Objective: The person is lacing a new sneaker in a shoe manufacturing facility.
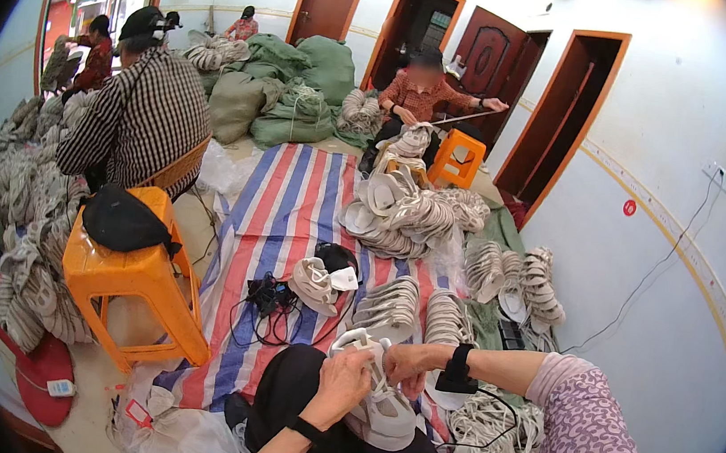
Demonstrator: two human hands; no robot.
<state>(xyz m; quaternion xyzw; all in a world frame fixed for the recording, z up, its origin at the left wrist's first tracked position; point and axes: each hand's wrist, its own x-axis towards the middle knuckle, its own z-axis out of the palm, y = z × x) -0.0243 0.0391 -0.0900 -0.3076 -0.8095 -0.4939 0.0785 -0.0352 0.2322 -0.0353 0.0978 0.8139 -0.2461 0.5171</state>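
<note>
A pale grey-white shoe [384, 419] rests over the black cloth on my lap, its open lacing side facing up. My left hand [343, 385] is closed on the shoe's upper left side, near the eyelets. On the opposite edge my right hand [406, 366] has its fingers pinched together by the lacing; what lies between them is too small to make out. Beside my right forearm spreads a heap of flat whitish laces [494, 447]. Stacks of nested shoe parts [389, 308] stand just beyond my hands.
A striped sheet [282, 190] covers the floor ahead, with cables [270, 296] on it. An orange stool [129, 271] bearing a black bag [131, 220] stands at left. A co-worker [422, 99] sits across, stretching a strip; another in a checked shirt [148, 112] sits left. Green sacks [295, 111] fill the back.
</note>
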